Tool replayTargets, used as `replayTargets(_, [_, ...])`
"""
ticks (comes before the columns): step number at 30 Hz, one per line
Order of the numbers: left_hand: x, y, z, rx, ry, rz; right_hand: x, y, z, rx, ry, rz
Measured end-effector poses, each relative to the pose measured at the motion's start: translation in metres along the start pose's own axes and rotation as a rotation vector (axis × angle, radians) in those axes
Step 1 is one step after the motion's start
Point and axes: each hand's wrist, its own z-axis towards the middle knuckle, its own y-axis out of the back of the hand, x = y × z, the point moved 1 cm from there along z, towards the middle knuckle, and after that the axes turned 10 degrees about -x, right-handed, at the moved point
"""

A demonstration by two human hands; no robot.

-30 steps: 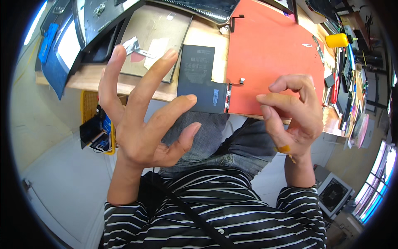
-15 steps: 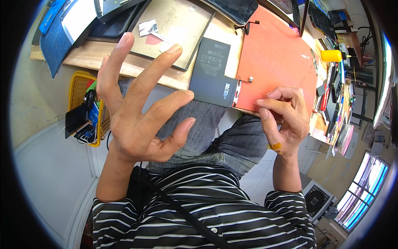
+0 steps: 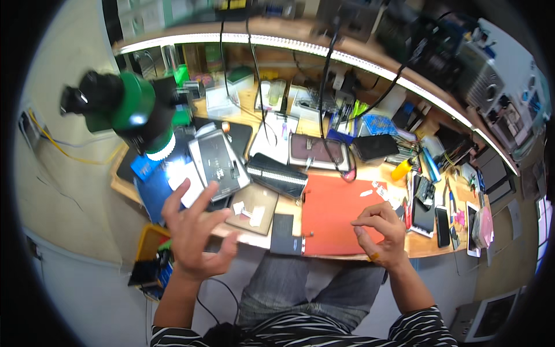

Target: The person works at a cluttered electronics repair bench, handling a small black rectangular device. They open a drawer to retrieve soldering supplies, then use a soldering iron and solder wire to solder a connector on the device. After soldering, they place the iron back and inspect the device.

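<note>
We seem to be between steps, with both hands up in the air. Our left hand (image 3: 199,240) is spread wide and has nothing in it. Our right hand (image 3: 378,231) is narrow, thumb and finger close; we can't tell if they pinch something tiny. The flat black piece (image 3: 282,236) lies beside the red mat (image 3: 329,202), on its left. To touch it, we need to bring a hand down.
</note>
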Motion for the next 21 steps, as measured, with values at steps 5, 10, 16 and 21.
replayTargets(5, [0.016, 0.059, 0.102, -0.300, -0.308, 0.110, 0.061, 0.039, 0.095, -0.083, 0.298, 0.122])
replayTargets(10, [0.030, 0.108, 0.248, -0.508, -0.456, 0.205, 0.130, 0.051, 0.148, -0.071, 0.666, -0.034])
replayTargets(16, [0.108, 0.152, 0.338, -0.287, -0.259, 0.552, 0.149, 0.028, 0.184, 0.025, 0.676, 0.017])
replayTargets(21, [0.118, 0.222, 0.278, -0.124, -0.033, 0.692, 0.159, -0.006, 0.212, 0.048, 0.723, 0.044])
